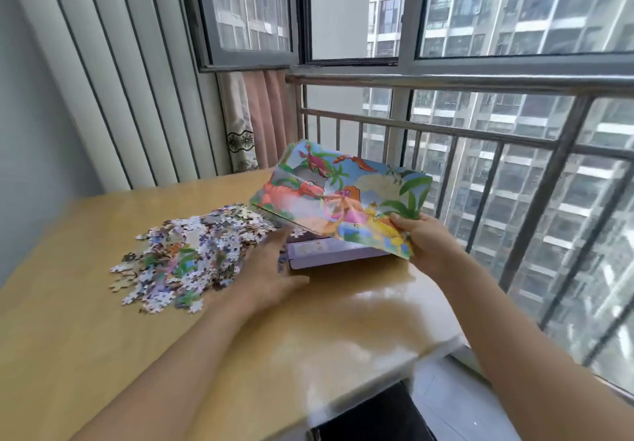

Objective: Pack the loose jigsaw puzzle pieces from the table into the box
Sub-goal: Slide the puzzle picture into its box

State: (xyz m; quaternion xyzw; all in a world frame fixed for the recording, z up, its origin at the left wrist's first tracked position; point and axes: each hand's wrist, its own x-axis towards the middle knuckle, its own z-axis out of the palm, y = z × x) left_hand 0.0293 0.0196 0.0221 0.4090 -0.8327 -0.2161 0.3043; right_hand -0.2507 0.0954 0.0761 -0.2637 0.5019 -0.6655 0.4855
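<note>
Here, right hand (425, 241) pinching lid (343, 197) tilted over box (329, 252), left hand (271, 269) flat (fingers straight), nearer pieces (185, 252) just leftward.

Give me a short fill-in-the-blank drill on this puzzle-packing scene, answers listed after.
1. The right hand holds up the box's dinosaur-printed ____.
2. The loose puzzle pieces lie heaped on the ____.
3. The left hand sits between the pile and the purple ____.
4. The lid is raised on the side nearest the ____ hand.

Missing words: lid; table; box; right
</note>
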